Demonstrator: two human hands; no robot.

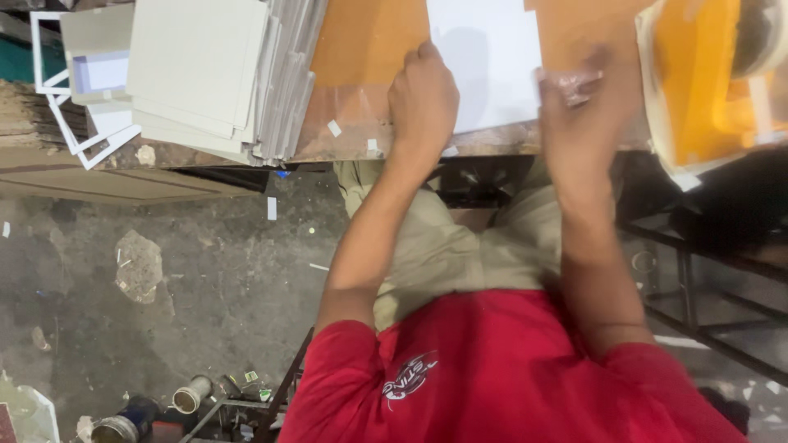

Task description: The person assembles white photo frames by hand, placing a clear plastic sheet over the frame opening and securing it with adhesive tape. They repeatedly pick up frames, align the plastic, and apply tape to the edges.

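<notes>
White sheet (484,61) between left hand (423,102) and right hand (579,115)

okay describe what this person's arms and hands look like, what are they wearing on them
Both arms are bare from just above the elbow down. The short sleeves of a red T-shirt cover the upper arms. The left hand wears no glove, ring or watch that shows. The right hand is blurred; something pale and glossy sits at its fingers, too smeared to identify. No wristbands are visible.

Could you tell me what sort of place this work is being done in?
Probably a small paper or cardboard workshop: a stack of grey boards sits on the worn wooden bench, both hands press a white sheet, and scraps litter the stained concrete floor.
</notes>
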